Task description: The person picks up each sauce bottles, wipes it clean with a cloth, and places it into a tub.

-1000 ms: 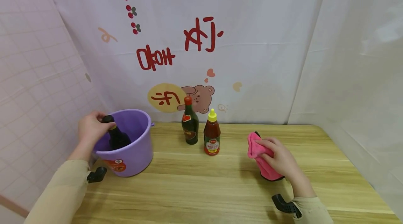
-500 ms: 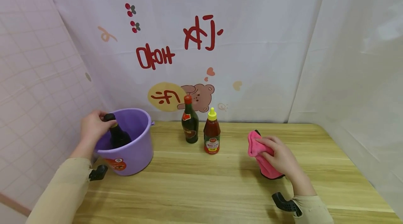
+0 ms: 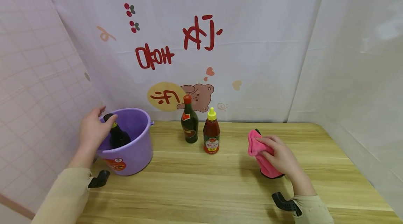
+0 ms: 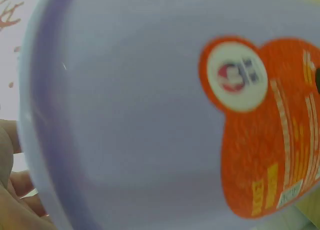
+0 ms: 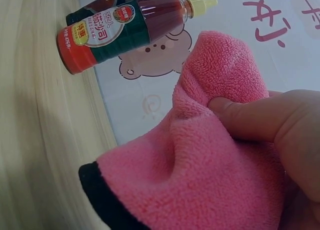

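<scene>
My left hand [image 3: 92, 128] is at the near-left rim of a purple bucket [image 3: 138, 152], its fingers spread off the neck of a dark bottle [image 3: 119, 136] standing tilted inside. The thumb lies close by the black cap; whether it touches is unclear. In the left wrist view the bucket wall [image 4: 140, 100] hides most of that hand. On the right, my right hand [image 3: 280, 156] pinches a pink cloth [image 3: 266, 164] with black edging between thumb and fingers. The right wrist view shows the thumb pressed into the fluffy cloth [image 5: 210, 155], part of which hangs down.
A green bottle with a red cap [image 3: 190, 126] and a red sauce bottle with a yellow cap [image 3: 211, 135] stand upright between the hands. The wooden table [image 3: 189, 189] meets a printed white curtain [image 3: 258, 42] behind, with more curtain at both sides.
My left fingers have opened away from the dark bottle's neck, which they were gripping before. The bottle stays in the bucket. My right hand and the pink cloth have hardly moved.
</scene>
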Available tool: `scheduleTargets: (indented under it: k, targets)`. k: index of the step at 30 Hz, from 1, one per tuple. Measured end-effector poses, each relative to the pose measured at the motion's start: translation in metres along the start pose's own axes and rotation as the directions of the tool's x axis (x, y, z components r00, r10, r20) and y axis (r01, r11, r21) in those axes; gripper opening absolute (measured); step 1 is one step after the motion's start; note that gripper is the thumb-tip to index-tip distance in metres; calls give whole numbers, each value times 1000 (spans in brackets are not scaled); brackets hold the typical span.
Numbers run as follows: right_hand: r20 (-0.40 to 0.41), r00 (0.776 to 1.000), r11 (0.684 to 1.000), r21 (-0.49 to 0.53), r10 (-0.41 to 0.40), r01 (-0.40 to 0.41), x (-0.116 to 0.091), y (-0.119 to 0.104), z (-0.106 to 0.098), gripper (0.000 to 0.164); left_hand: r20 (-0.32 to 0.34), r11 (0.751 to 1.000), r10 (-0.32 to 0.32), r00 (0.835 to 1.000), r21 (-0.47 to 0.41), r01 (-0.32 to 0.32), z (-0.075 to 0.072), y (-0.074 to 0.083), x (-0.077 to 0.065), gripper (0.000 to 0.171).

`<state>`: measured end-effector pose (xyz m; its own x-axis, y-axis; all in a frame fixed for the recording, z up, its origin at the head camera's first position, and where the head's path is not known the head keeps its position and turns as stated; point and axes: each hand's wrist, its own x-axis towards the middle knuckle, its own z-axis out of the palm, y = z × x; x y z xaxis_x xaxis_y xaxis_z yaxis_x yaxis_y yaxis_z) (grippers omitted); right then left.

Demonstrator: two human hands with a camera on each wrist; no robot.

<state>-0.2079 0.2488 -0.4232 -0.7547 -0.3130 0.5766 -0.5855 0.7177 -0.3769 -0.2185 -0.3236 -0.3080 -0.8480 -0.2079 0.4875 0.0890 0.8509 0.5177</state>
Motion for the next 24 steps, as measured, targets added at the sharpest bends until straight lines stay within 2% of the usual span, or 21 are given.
scheduleTargets:
  k: [4, 7, 11, 13, 19, 24]
  targets:
    - [1, 1000, 1000, 1, 10, -10, 0, 0, 0, 50, -92, 996, 72, 993, -44, -76, 3, 10, -6, 55]
    - [7, 1000, 1000, 4, 23, -23, 0, 0, -1, 51, -157, 986, 131, 979, -81, -145, 6, 18, -11, 53]
    - [9, 999, 999, 8, 31, -31, 0, -1, -2, 51, -193, 970, 188, 963, -119, -213, 11, 31, -19, 52]
    - [6, 1000, 1000, 6, 29, -29, 0, -1, -2, 51, -174, 964, 195, 965, -145, -221, 13, 37, -23, 53]
    - [-10, 1000, 1000, -5, 13, -13, 0, -1, -3, 51, -62, 958, 194, 979, -202, -202, 21, 52, -34, 61]
    - [-13, 1000, 1000, -3, 18, -18, -1, -2, -3, 52, -66, 939, 237, 969, -241, -246, 34, 61, -41, 62]
